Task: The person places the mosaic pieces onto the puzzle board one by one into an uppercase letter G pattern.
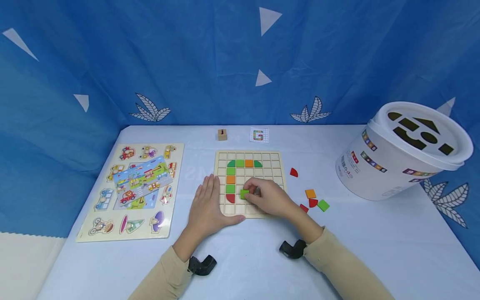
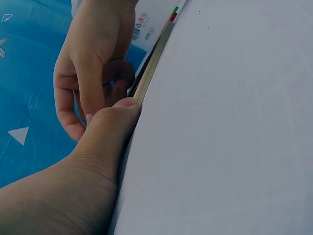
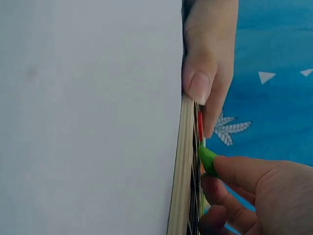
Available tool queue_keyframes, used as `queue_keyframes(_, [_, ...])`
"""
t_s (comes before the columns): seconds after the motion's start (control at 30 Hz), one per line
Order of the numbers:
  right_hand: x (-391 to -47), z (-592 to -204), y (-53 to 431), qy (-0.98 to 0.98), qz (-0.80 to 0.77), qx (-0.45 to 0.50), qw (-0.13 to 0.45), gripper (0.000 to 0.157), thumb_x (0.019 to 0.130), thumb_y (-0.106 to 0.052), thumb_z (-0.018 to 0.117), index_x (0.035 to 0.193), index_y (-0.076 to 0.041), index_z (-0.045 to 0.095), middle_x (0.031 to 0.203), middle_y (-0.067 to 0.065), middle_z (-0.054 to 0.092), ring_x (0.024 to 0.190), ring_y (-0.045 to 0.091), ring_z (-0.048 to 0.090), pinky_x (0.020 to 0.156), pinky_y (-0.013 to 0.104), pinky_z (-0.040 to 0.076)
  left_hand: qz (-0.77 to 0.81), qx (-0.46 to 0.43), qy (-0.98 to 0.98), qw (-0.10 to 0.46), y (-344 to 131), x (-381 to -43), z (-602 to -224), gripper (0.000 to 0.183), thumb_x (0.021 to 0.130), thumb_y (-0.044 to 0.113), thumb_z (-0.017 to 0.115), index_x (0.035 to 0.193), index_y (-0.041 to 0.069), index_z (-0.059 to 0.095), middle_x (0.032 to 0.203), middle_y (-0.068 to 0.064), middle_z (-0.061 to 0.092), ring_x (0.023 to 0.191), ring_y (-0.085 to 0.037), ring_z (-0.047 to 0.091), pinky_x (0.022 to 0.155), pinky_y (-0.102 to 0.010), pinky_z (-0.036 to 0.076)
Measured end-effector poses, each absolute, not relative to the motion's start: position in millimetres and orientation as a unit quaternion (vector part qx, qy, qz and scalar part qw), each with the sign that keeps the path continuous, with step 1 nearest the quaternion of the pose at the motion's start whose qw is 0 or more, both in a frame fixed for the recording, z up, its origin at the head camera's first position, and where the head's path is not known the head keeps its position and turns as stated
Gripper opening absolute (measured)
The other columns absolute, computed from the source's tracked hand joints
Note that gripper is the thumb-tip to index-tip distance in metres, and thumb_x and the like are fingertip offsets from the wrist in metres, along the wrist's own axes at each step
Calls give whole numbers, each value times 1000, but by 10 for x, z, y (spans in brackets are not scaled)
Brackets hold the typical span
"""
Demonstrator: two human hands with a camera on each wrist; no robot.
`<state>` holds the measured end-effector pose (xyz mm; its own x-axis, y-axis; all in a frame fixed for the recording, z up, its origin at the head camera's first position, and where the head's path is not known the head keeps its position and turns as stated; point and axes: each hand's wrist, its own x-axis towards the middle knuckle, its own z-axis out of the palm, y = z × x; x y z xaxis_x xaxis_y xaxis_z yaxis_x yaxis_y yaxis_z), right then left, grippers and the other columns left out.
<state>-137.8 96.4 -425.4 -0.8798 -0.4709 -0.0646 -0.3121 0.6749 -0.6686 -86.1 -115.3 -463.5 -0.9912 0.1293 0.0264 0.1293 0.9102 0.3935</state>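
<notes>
A wooden grid board [image 1: 276, 171] lies on the white table with a row and a column of coloured tiles set in its cells. My left hand [image 1: 207, 205] rests flat against the board's left side, fingers straight and thumb [image 2: 110, 125] along the near edge. Between thumb and fingers, my right hand [image 1: 271, 196] pinches a green square tile [image 1: 244, 194] [image 3: 208, 159] over the lower cells. Just left of that tile sits a red quarter-round tile [image 1: 230, 198], below a green square [image 1: 230, 188] and an orange square [image 1: 230, 179]. The held tile looks tilted in the right wrist view.
Loose red, orange and green tiles [image 1: 323, 205] lie right of the board. Behind it are a small pattern card [image 1: 259, 135] and a wooden cube [image 1: 222, 134]. A white lidded bucket [image 1: 375, 166] stands at right; a vehicle puzzle board [image 1: 84, 233] with picture cards lies at left.
</notes>
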Motion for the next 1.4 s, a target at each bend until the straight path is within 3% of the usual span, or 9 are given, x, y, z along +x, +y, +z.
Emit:
queue_keyframes(0.43, [-1340, -4249, 817, 926, -282, -231, 101, 11, 88, -25, 75, 97, -26, 68, 79, -13, 57, 74, 7, 54, 67, 24, 47, 198, 68, 978, -2, -1163, -869, -4644, 138, 63, 89, 61, 158, 0, 14, 167, -16, 11, 156, -30, 5, 126, -49, 13])
queue_keyframes(0.9, [-1326, -4222, 858, 926, -263, -249, 110, 18, 87, -30, 76, 103, -26, 71, 85, -13, 59, 78, 6, 55, 72, 23, 48, 202, 65, 977, 5, -1146, -869, -4626, 138, 63, 89, 62, 158, 0, 14, 167, -16, 11, 156, -30, 4, 126, -49, 12])
queue_keyframes(1.4, [-1324, -4224, 842, 929, -253, -245, 116, 20, 87, -30, 77, 106, -25, 70, 84, -13, 57, 75, 7, 53, 69, 23, 48, 206, 63, 977, 0, -1143, -859, -4622, 138, 62, 88, 64, 157, 0, 17, 167, -17, 12, 156, -31, 6, 126, -50, 13])
